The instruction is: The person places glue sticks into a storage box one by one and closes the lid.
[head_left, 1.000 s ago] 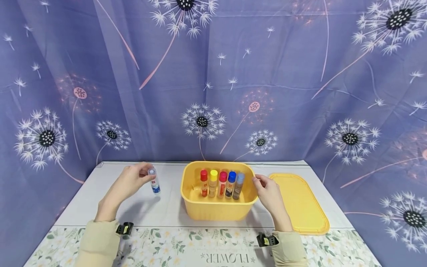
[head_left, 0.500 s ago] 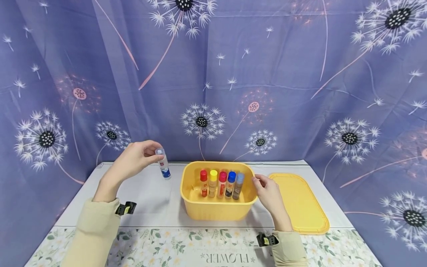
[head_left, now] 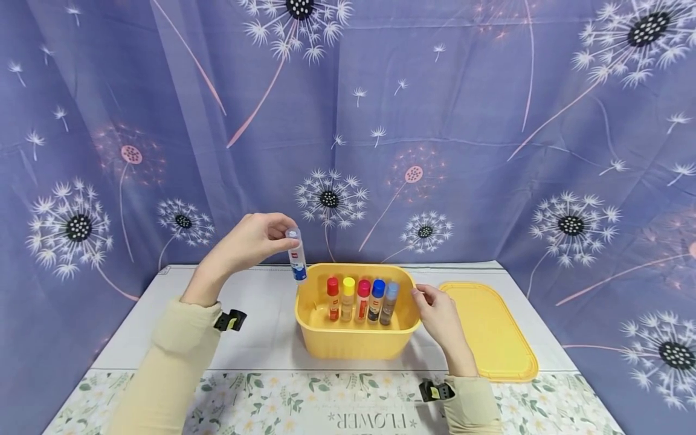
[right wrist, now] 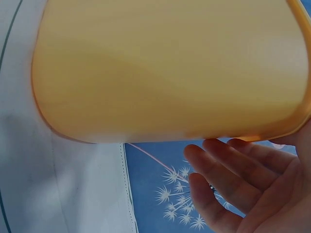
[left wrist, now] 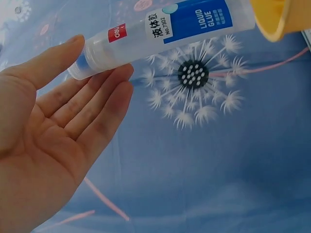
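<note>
My left hand (head_left: 252, 241) pinches a clear liquid glue bottle (head_left: 298, 263) by its capped upper end, thumb on one side and fingers on the other. The bottle tilts slightly, its lower end overlapping the left rim of the yellow plastic box (head_left: 356, 345) in the head view. Its blue "LIQUID GLUE" label (left wrist: 201, 22) shows in the left wrist view. At the box's right side, my right hand (head_left: 440, 317) grips the rim; the right wrist view has its fingers (right wrist: 228, 170) along the outer wall and the thumb mostly hidden. Inside, several glue bottles (head_left: 362, 301) stand in a row.
A flat yellow lid (head_left: 492, 332) lies on the white cloth right of the box, beside my right forearm. A floral strip (head_left: 272, 399) runs along the table's front. Behind the table hangs a blue dandelion curtain (head_left: 375, 109).
My left hand has lifted the glue bottle from low over the cloth and carried it up and rightward to the box's left rim. The right hand and the box have stayed put.
</note>
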A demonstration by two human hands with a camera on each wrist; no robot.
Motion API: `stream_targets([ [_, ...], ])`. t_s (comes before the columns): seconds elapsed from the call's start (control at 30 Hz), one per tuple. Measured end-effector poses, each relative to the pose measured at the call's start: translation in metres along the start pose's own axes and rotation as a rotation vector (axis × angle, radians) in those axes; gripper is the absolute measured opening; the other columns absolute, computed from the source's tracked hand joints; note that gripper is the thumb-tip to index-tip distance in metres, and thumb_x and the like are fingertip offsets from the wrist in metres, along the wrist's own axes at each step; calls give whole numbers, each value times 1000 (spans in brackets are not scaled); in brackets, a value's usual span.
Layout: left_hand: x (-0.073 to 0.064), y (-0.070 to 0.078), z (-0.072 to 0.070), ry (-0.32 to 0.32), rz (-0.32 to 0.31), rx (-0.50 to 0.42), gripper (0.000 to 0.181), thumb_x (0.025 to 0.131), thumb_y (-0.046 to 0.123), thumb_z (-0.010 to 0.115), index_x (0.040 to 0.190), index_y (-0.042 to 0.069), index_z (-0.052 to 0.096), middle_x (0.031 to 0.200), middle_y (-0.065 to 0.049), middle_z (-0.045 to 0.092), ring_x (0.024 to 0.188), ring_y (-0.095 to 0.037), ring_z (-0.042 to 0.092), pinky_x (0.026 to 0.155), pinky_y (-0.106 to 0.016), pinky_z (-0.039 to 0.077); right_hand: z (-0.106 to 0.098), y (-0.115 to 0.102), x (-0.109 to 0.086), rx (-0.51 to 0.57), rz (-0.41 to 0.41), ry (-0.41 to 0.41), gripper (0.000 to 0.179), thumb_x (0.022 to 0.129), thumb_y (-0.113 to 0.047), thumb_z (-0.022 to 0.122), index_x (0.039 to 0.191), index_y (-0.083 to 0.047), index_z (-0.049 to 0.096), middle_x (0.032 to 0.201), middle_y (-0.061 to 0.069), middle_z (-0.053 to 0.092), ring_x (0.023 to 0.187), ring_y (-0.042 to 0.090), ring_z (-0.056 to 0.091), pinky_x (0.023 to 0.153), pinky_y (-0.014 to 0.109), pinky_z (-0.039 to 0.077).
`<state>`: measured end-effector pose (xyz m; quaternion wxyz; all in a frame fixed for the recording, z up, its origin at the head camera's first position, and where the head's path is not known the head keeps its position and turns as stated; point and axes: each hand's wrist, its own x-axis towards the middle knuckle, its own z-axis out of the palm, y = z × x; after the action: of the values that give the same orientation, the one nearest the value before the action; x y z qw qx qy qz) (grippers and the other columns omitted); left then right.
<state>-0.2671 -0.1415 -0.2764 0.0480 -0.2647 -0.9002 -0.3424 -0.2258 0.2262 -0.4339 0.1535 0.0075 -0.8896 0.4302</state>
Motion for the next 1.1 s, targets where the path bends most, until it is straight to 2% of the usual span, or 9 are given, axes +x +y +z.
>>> stream_targets([
  [0.17,9,0,16,-32,-5,-6,26,88,24,75,108,8,68,94,-3,70,89,-18,67,79,-38,53,0,1,0,-1,3,3,32,100,-21,56,120,1,67,103,14,71,96,28,67,81,44,53],
  [0.5,17,-14,48,-120,-7,10,23,84,20,76,100,6,68,90,-3,69,85,-18,65,76,-36,54,0,1,1,-17,6,1,32,100,-23,56,121,0,67,103,14,71,96,28,67,81,45,53],
  [0.8,22,-27,73,-172,-26,97,16,81,17,75,93,10,68,83,1,68,77,-13,62,73,-32,52,0,2,1,-14,12,0,33,100,-23,56,121,0,67,105,14,71,97,28,67,82,45,53],
  [0.97,24,-27,81,-217,-12,158,16,81,15,73,94,9,68,77,3,65,73,-14,58,69,-30,49,0,1,1,-18,8,2,32,100,-23,56,120,0,67,104,14,71,96,28,67,83,45,52],
  [1.1,24,-26,86,-243,-8,198,10,81,13,72,88,10,65,71,4,60,67,-14,53,63,-28,45,0,2,1,-24,4,5,32,100,-23,56,119,0,67,103,14,71,96,28,67,82,45,52],
])
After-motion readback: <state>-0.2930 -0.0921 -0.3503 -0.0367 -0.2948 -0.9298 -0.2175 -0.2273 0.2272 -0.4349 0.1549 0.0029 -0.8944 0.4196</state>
